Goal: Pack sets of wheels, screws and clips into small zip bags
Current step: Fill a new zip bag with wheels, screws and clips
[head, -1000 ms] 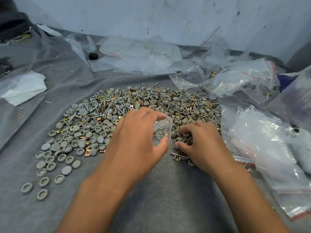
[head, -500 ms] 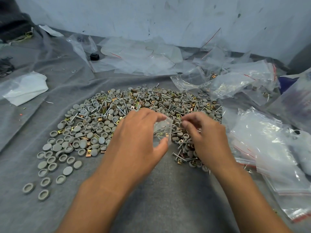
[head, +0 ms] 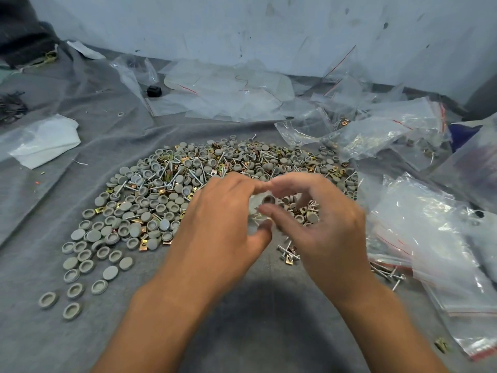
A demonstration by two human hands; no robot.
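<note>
The left hand (head: 223,224) reaches in palm down, thumb and forefinger pinching a small clear zip bag (head: 254,208). The right hand (head: 322,219), blurred, arches beside it with curled fingers pinching a grey wheel (head: 268,199) at the bag's mouth. Just beyond lies the heap of wheels, screws and clips (head: 188,184) at the middle of the grey cloth (head: 242,332). Clear bags (head: 430,238) crowd its right edge and far side, below a scuffed pale wall (head: 269,30).
</note>
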